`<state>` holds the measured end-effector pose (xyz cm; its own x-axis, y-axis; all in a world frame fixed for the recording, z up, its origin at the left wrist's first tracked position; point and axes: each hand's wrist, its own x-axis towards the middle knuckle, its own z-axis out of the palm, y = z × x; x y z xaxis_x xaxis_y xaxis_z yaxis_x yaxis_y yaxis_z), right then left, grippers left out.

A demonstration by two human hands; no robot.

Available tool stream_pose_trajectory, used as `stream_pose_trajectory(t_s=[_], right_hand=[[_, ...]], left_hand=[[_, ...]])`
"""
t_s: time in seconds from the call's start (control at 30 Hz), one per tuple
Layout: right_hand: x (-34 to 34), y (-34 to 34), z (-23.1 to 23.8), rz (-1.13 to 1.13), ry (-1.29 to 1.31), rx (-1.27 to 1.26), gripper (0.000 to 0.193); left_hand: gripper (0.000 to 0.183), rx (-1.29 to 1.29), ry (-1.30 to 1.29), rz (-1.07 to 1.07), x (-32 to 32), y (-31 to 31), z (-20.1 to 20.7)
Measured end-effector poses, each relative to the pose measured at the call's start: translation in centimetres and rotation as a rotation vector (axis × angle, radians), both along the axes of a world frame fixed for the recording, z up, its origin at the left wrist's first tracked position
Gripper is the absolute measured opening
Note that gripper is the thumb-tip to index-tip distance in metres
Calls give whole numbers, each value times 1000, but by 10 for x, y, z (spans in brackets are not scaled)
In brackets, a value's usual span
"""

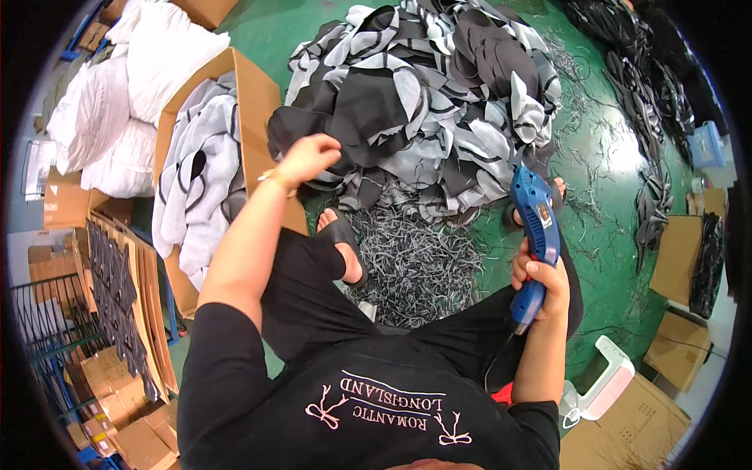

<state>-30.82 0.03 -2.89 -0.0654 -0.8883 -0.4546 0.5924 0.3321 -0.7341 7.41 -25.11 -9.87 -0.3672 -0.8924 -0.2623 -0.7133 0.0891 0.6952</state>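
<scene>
A large heap of grey and black fabric pieces (384, 98) lies on the floor in front of me. My left hand (309, 160) is over the heap's near left edge, its fingers curled together against the dark fabric behind. Whether a piece is pinched between them is hidden. My right hand (544, 282) grips the handle of a blue electric fabric cutter (537, 215), which points away from me. Its head is beside the right edge of the heap, and a dark cord (501, 360) hangs from the handle's near end.
Thin grey fabric trimmings (415, 266) cover the green floor between my feet. On the left stands a cardboard box (258, 106) of grey fabric, beside white sacks (149, 86). A white-and-pink appliance (609, 384) sits at the lower right. Black plastic bundles (642, 149) lie far right.
</scene>
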Motion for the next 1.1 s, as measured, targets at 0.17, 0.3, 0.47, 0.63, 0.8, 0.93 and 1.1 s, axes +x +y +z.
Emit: stream_pose_trajectory(t_s=[0.17, 0.3, 0.47, 0.63, 0.8, 0.93, 1.1], right_hand=[[-2, -6, -1, -33, 17, 92, 52], [-4, -9, -1, -94, 26, 208, 54], [0, -18, 4, -19, 12, 225, 53], [7, -15, 2, 5, 31, 135, 52], [15, -2, -2, 63, 154, 43, 46], [30, 10, 0, 76, 275, -73, 45], [59, 21, 18, 150, 574, -175, 64]], left_hand=[[27, 70, -743, -148, -8, -17, -144], [26, -142, -975, -224, -17, 22, -195], [19, -10, -861, -132, -5, -3, -189], [27, 178, -97, 143, -51, 0, -145], [27, 617, 479, 329, -84, 47, -62], [29, 710, 875, 314, -91, 116, 8], [42, 834, 1279, 145, -89, 175, 67]])
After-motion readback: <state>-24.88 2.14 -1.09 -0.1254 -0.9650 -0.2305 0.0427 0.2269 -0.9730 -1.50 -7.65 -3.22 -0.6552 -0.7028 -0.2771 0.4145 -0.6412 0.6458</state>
